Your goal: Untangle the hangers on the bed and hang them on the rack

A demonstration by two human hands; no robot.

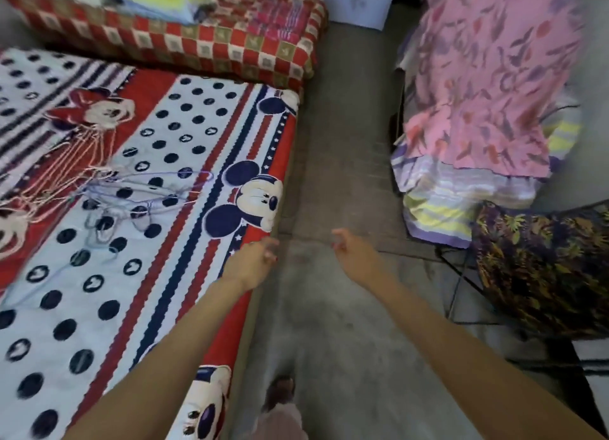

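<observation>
Hangers lie tangled on the bed, not yet picked up.

A knot of thin wire hangers rests at the left on the bed. The left hand and right hand are held loosely curled and empty. A reach leftward is judged next; a clothes-draped rack stands right.

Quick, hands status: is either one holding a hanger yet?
Left hand: open, loosely curled, empty, at the bed edge.
Right hand: open, empty, over the floor.
Hangers: untouched, tangled on the bed.
</observation>
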